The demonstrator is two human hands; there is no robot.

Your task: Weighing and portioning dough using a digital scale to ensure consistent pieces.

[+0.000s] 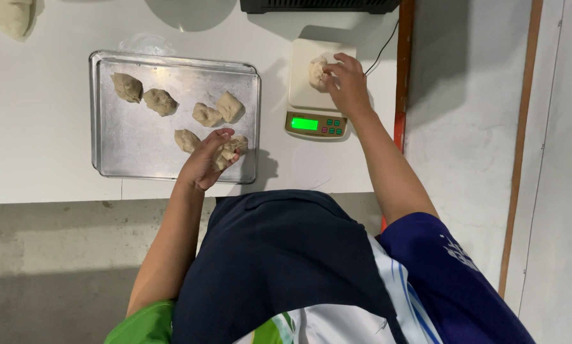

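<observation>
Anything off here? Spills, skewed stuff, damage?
Nothing stands out. The metal tray lies square on the white table, with dough pieces apart inside it. The left hand holds a dough piece over the tray; the right hand touches a dough lump on the scale. No spills or damage show.

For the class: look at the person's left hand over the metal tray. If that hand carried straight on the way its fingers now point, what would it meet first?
The left hand already grips a dough piece at the tray's near right corner. Its fingers point right, so past the tray rim it would probably cross bare white table toward the scale, though height is unclear.
</observation>
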